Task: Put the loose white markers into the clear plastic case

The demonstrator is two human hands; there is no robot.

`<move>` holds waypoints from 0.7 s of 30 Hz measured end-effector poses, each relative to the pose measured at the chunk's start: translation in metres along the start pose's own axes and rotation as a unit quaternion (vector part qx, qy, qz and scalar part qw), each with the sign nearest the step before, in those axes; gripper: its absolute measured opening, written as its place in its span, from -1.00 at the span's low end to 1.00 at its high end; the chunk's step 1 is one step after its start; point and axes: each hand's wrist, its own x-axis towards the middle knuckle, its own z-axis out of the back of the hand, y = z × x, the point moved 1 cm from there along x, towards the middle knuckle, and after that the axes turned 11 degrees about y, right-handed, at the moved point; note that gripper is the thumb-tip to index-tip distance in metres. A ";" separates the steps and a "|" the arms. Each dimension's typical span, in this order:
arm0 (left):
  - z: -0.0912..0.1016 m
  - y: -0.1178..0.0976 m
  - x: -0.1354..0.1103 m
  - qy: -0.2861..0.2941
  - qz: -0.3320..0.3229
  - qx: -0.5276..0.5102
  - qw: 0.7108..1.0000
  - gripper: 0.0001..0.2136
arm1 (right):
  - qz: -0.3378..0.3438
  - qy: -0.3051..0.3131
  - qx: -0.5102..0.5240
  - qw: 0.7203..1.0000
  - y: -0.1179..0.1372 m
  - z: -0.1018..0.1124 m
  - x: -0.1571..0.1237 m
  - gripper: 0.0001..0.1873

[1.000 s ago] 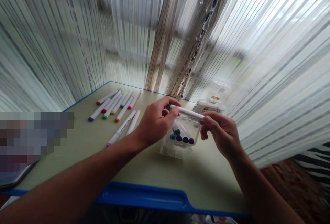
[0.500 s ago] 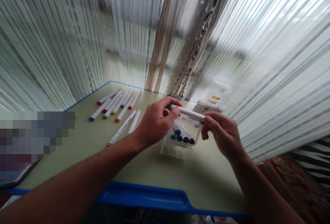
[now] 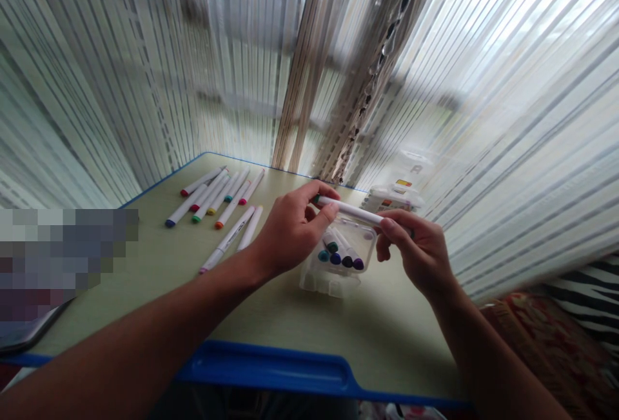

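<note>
White marker point(image 3: 356, 211), green at one end: held aloft over table point(image 3: 261, 317), just above far side of clear box point(image 3: 329, 286). Left hand point(image 3: 304, 223) grasping green end, right hand point(image 3: 418, 242) pinching opposite end; two-ended grip probably for steadiness. Box between forearms, toward table's near edge, likely for easy reach; capped markers point(image 3: 335, 258) inside, colored ends facing near edge. Loose markers point(image 3: 211, 199) toward far left corner, perhaps spread so colors show. Second clear case point(image 3: 394, 198) by far edge, right.
</note>
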 end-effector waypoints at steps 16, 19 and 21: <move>0.000 0.000 0.000 0.007 -0.003 0.026 1.000 -0.81 | 0.004 0.013 -0.022 1.000 0.000 0.000 -0.001 -0.72; 0.001 0.000 -0.001 0.009 -0.004 0.031 0.999 -0.81 | 0.006 0.016 -0.025 1.000 -0.001 0.000 -0.001 -0.72; 0.001 0.000 -0.001 0.008 -0.005 0.035 0.999 -0.81 | 0.007 0.018 -0.028 0.999 -0.002 0.000 -0.001 -0.73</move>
